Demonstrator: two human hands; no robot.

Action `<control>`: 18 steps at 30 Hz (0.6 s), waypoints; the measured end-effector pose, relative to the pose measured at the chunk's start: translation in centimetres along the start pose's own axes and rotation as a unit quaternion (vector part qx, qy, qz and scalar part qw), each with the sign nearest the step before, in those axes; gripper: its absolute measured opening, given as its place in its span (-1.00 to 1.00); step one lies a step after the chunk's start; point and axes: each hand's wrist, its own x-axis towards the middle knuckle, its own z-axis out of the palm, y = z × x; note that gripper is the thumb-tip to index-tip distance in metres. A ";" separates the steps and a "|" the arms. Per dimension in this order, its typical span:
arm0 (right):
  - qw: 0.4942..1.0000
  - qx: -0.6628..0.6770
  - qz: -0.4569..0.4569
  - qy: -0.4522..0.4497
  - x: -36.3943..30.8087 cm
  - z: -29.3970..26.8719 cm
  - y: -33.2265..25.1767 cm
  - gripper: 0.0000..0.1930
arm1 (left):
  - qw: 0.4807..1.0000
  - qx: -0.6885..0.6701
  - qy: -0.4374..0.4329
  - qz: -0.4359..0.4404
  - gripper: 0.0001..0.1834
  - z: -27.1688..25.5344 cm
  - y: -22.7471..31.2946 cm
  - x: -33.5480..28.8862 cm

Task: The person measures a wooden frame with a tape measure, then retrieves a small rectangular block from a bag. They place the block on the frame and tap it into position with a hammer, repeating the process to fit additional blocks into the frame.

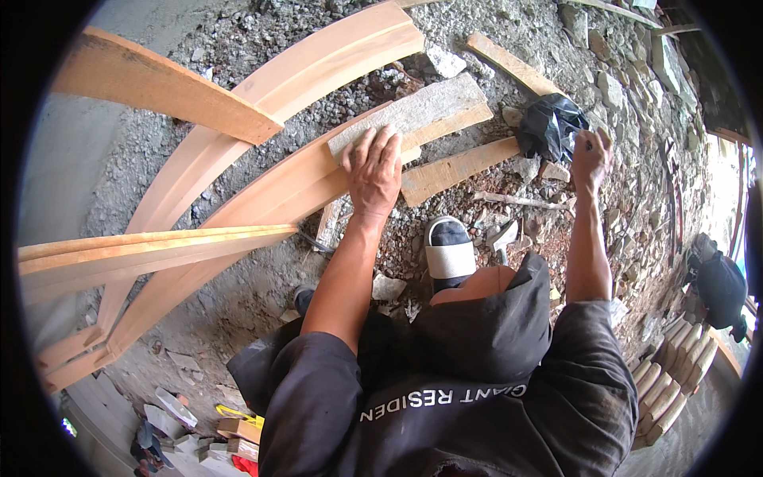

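Observation:
My left hand (372, 171) lies with its fingers flat on the near end of a short weathered grey board (425, 111). That board rests on top of a long pale wooden frame piece (306, 191). Off to the right, my right hand (593, 160) is closed in a fist beside a crumpled black plastic bag (550, 126). A small dark tip shows at the fist, but I cannot make out what it belongs to. Between my arms lies a wooden offcut (461, 171) on the rubble. A hammer-like tool (503, 238) lies near my sandalled foot (451, 253).
Another long wooden piece (278, 87) runs alongside on the left, with a plank (159, 83) and a paired board (151, 254) crossing over. Stones and gravel (628, 199) cover the uneven ground. Stacked wooden pieces (671, 381) and a black bag (719, 290) are at the right.

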 end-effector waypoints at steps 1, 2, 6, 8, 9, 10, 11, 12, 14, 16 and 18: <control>0.999 0.033 -0.005 0.021 -0.1 -0.9 -0.6 -0.73 | 1.000 0.001 0.000 -0.002 -0.65 -0.1 -0.1 -0.1; 0.993 0.114 -0.022 0.034 -0.2 -2.2 -1.7 -0.81 | 1.000 0.002 0.004 -0.001 -0.65 0.1 0.0 0.0; 0.936 0.253 -0.240 -0.054 -1.9 -5.0 -10.0 -0.92 | 1.000 0.009 0.011 0.003 -0.68 0.5 -0.1 0.0; 0.892 0.294 -0.314 -0.141 -3.5 -4.7 -14.9 -0.92 | 1.000 0.010 0.015 0.002 -0.71 0.6 -0.1 0.1; 0.871 0.311 -0.331 -0.189 -4.4 -4.4 -17.1 -0.91 | 1.000 0.010 0.016 -0.001 -0.72 0.5 -0.1 0.0; 0.853 0.323 -0.345 -0.220 -5.0 -3.9 -18.8 -0.91 | 1.000 0.010 0.017 -0.003 -0.74 0.5 -0.1 0.0; 0.835 0.334 -0.360 -0.250 -5.3 -3.4 -20.3 -0.89 | 1.000 0.006 0.013 -0.004 -0.75 0.5 -0.1 0.1; 0.832 0.310 -0.380 -0.259 -5.4 -3.4 -21.5 -0.90 | 1.000 0.003 0.009 -0.006 -0.76 0.5 -0.1 0.2; 0.817 0.299 -0.419 -0.259 -5.2 -2.7 -23.3 -0.90 | 1.000 0.003 0.015 -0.008 -0.76 0.4 0.0 0.4; 0.821 0.276 -0.423 -0.266 -4.9 -2.0 -24.1 -0.91 | 1.000 0.003 0.015 -0.011 -0.74 0.5 -0.1 0.3; 0.825 0.282 -0.432 -0.230 -5.1 -1.2 -24.8 -0.90 | 1.000 0.004 0.018 -0.013 -0.71 0.7 -0.2 0.2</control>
